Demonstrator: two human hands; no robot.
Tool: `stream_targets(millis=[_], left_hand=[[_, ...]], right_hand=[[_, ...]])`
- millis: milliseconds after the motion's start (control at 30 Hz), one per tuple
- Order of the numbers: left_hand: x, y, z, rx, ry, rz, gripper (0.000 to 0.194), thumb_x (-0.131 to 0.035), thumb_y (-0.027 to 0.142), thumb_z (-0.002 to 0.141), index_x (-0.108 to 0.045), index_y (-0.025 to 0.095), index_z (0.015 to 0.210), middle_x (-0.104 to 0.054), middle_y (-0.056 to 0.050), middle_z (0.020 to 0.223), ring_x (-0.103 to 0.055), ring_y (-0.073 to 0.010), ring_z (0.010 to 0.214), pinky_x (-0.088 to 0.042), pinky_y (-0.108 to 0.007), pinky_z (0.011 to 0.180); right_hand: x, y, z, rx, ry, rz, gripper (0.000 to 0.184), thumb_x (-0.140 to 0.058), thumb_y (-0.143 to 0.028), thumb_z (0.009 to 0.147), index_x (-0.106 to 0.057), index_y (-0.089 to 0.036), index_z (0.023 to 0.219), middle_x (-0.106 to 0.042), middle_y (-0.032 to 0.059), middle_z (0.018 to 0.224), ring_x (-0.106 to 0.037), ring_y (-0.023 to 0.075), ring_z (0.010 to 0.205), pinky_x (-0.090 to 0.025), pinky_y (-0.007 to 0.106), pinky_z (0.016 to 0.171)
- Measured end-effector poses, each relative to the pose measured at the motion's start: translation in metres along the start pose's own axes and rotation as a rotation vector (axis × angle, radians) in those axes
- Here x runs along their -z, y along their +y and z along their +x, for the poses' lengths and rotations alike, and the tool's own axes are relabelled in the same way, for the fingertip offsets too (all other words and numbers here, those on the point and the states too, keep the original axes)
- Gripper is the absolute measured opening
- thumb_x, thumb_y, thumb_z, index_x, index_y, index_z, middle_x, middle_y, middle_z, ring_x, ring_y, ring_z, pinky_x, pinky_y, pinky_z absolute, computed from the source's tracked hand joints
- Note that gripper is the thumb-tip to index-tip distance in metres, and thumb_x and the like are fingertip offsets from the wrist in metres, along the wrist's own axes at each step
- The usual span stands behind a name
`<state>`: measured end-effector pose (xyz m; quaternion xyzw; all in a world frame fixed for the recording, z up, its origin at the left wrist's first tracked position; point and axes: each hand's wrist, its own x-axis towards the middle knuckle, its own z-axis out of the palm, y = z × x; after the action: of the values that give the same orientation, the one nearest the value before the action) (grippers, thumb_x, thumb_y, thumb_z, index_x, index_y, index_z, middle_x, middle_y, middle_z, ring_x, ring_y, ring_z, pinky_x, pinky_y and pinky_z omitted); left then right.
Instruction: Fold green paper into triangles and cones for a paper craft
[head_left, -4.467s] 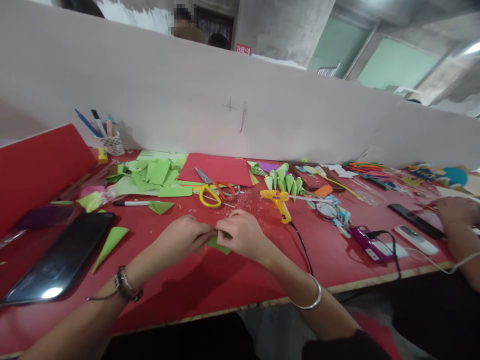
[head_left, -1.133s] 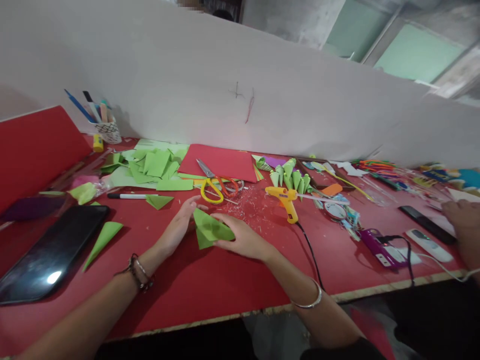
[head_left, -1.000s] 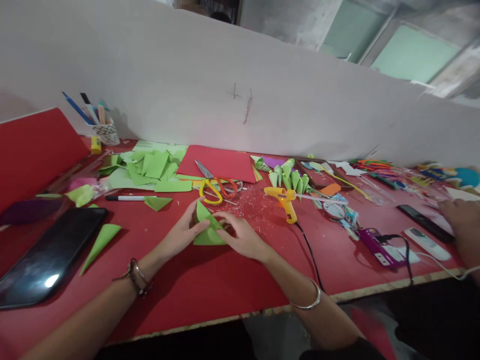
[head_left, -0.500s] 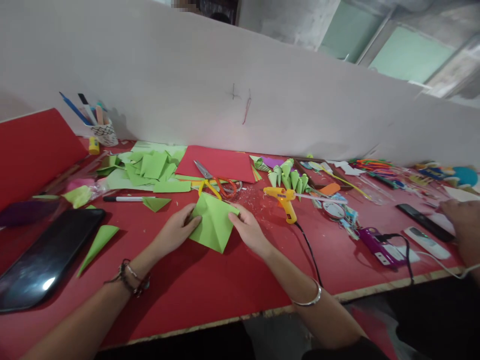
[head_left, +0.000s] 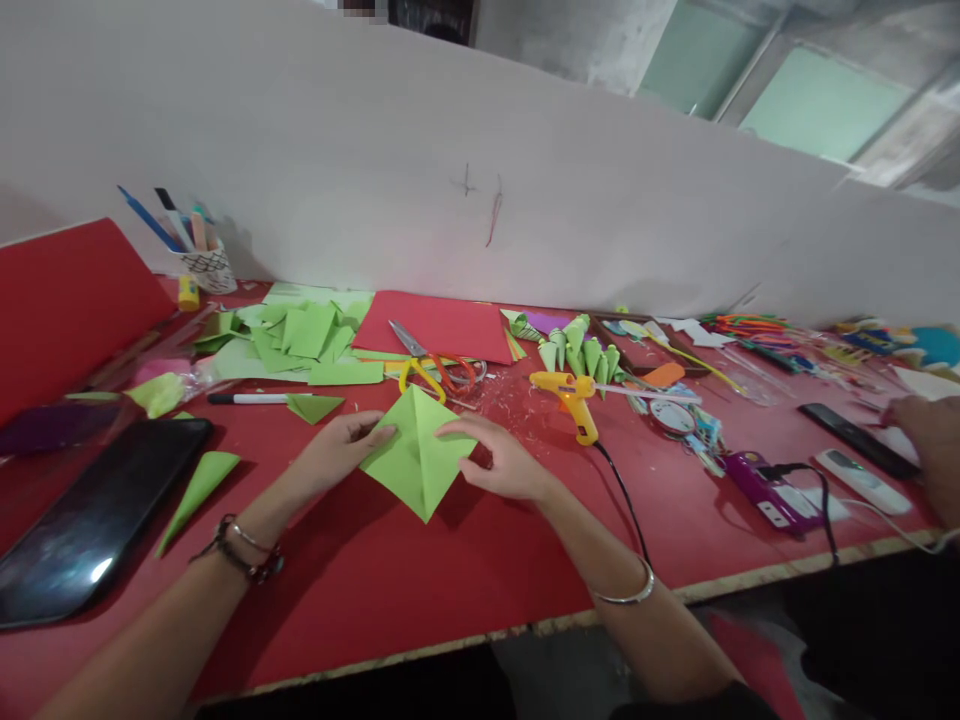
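Note:
A square of green paper [head_left: 416,455] with a crease down its middle is held above the red table, turned corner-up like a diamond. Its left corner is pinched in my left hand [head_left: 341,448], thumb on the front and the other fingers partly hidden behind. My right hand [head_left: 506,460] grips the right side, index finger across the front face and thumb lower at the edge. Just beyond the paper lie scissors [head_left: 421,372] with yellow and red-orange handles. A folded green piece [head_left: 315,407] rests by a marker [head_left: 247,398], and a green paper cone [head_left: 199,497] lies further left.
Left is a large black phone [head_left: 105,515]. Behind are cut green papers [head_left: 304,330] and red sheets [head_left: 435,325]. To the right are a yellow glue gun [head_left: 574,405] with its cord, green cones [head_left: 577,350] and a purple power strip [head_left: 772,495]. Another person's hand [head_left: 926,430] is far right.
The green paper, folded over about a second ago, is now opened out flat and turned corner-up. My right index finger has moved onto its front face.

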<state>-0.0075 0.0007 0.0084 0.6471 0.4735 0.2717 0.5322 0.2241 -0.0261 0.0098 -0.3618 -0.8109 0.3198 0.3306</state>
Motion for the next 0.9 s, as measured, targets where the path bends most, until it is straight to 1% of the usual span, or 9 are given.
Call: stream_targets(millis=[67,200,300,367,467,533,667,800,900], left_hand=[[0.002,0.002,-0.001,0.048,-0.016,-0.065,0.032,-0.056,0.048,0.07,-0.061,0.018,0.079,-0.062,0.001,0.069,-0.054,-0.0138,0.06,-0.041,-0.021,0.054],[0.004,0.002,-0.002,0.089,0.031,-0.126,0.031,-0.058,0.047,0.069,-0.063,0.017,0.077,-0.065,0.0,0.069,-0.056,-0.0132,0.059,-0.042,-0.021,0.054],[0.003,0.0,0.0,0.076,0.076,-0.137,0.034,-0.059,0.046,0.068,-0.064,0.016,0.084,-0.066,-0.002,0.072,-0.057,-0.0138,0.06,-0.043,-0.021,0.054],[0.003,0.0,0.001,0.038,0.079,-0.117,0.04,-0.06,0.043,0.067,-0.062,0.017,0.098,-0.065,-0.002,0.073,-0.057,-0.0143,0.06,-0.044,-0.022,0.053],[0.002,0.001,0.002,-0.041,0.07,-0.077,0.053,-0.061,0.039,0.067,-0.053,0.02,0.116,-0.063,0.0,0.069,-0.055,-0.0135,0.057,-0.045,-0.022,0.052],[0.002,0.001,0.003,-0.089,0.059,-0.036,0.048,-0.061,0.036,0.066,-0.057,0.021,0.111,-0.063,0.0,0.069,-0.055,-0.0125,0.054,-0.046,-0.023,0.053],[0.006,-0.003,0.003,-0.123,0.026,0.06,0.024,-0.056,0.036,0.069,-0.069,0.022,0.082,-0.067,-0.001,0.072,-0.058,-0.0138,0.058,-0.048,-0.026,0.063],[0.005,-0.004,0.0,-0.14,0.061,-0.083,0.031,-0.049,0.038,0.074,-0.066,0.02,0.093,-0.067,-0.005,0.089,-0.061,-0.0174,0.074,-0.048,-0.029,0.073],[-0.005,-0.002,-0.001,-0.208,0.096,-0.097,0.035,-0.058,0.037,0.069,-0.061,0.019,0.098,-0.064,-0.006,0.097,-0.059,-0.0181,0.08,-0.047,-0.027,0.073]], right_hand=[[0.003,-0.002,-0.001,0.012,-0.073,-0.039,0.04,-0.056,-0.021,0.072,-0.053,-0.023,0.111,-0.056,0.004,0.112,-0.046,0.0192,0.108,-0.032,0.036,0.096],[0.003,0.001,0.0,0.015,-0.146,-0.059,0.051,-0.067,-0.034,0.067,-0.052,-0.025,0.115,-0.053,0.0043,0.119,-0.045,0.0201,0.111,-0.033,0.035,0.096],[0.0,0.006,0.001,0.026,-0.045,-0.055,0.032,-0.06,-0.026,0.074,-0.06,-0.024,0.106,-0.061,0.0034,0.106,-0.054,0.0172,0.099,-0.039,0.031,0.088],[-0.001,0.009,0.002,0.001,0.056,-0.038,0.02,-0.053,-0.021,0.078,-0.066,-0.022,0.094,-0.065,0.0027,0.09,-0.058,0.0147,0.084,-0.043,0.027,0.078],[-0.002,0.013,0.002,-0.059,0.195,0.011,0.017,-0.051,-0.021,0.079,-0.068,-0.019,0.082,-0.065,0.0026,0.077,-0.059,0.0135,0.072,-0.044,0.025,0.067],[-0.003,0.014,0.003,-0.1,0.274,0.035,0.015,-0.053,-0.023,0.077,-0.067,-0.018,0.077,-0.065,0.0026,0.074,-0.059,0.0139,0.07,-0.044,0.025,0.065],[-0.005,0.014,0.004,-0.178,0.363,0.06,0.014,-0.055,-0.025,0.075,-0.065,-0.017,0.07,-0.064,0.0014,0.066,-0.057,0.0133,0.063,-0.042,0.023,0.061],[-0.007,0.01,0.005,-0.274,0.385,0.134,0.018,-0.057,-0.031,0.073,-0.06,-0.016,0.063,-0.059,-0.0014,0.057,-0.053,0.0111,0.055,-0.038,0.021,0.053],[-0.011,0.009,0.006,-0.318,0.368,0.222,0.023,-0.057,-0.035,0.073,-0.055,-0.016,0.061,-0.058,-0.0019,0.055,-0.052,0.0105,0.053,-0.038,0.021,0.051]])
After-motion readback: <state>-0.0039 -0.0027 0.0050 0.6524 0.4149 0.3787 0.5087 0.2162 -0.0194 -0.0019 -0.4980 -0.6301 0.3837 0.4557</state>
